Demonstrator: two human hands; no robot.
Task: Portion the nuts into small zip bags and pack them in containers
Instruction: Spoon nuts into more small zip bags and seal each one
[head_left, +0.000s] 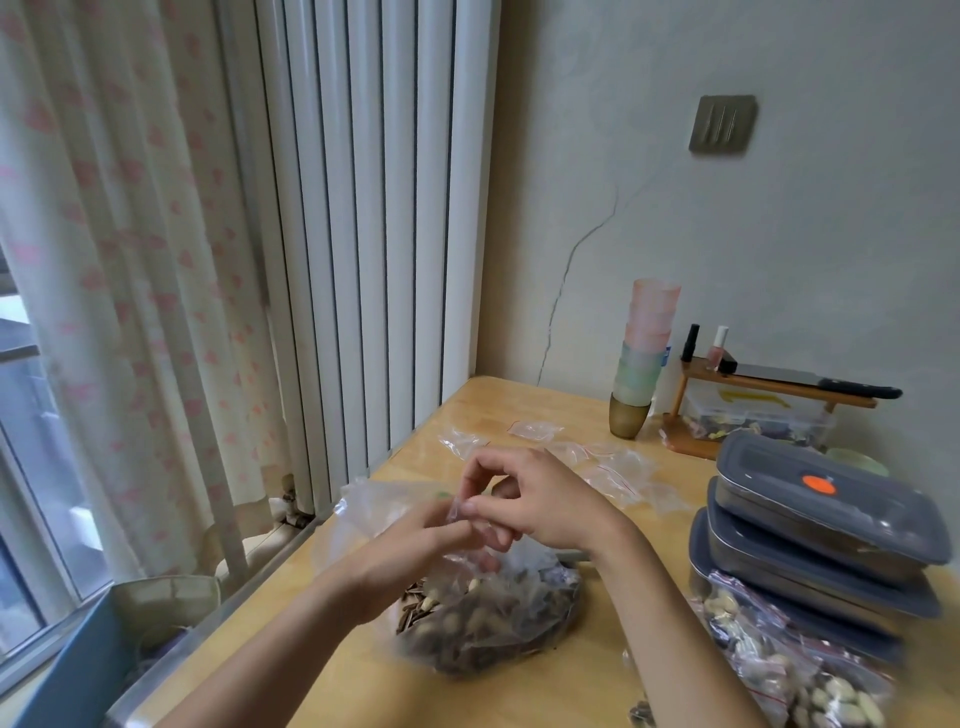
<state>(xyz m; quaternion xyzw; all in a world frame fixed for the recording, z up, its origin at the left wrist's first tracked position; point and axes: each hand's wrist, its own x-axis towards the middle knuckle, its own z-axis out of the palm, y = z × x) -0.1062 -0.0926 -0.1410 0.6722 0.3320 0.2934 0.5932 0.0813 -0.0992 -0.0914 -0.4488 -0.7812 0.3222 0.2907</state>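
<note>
Head view: left hand and right hand both pinch a small clear zip bag, held above the large clear plastic bag of mixed nuts on the wooden tabletop. Stacked grey lidded containers stand right; filled small bags lie before them.

Risk, judged: the thin film slips from the pinch or the mouth stays stuck, so nuts spill.

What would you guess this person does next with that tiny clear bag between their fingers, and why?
Probably pull the mouth of the small clear zip bag open. The left hand and right hand both pinch it, just above the large clear plastic bag of mixed nuts, and it looks empty, so opening it seems to come before filling.
</note>
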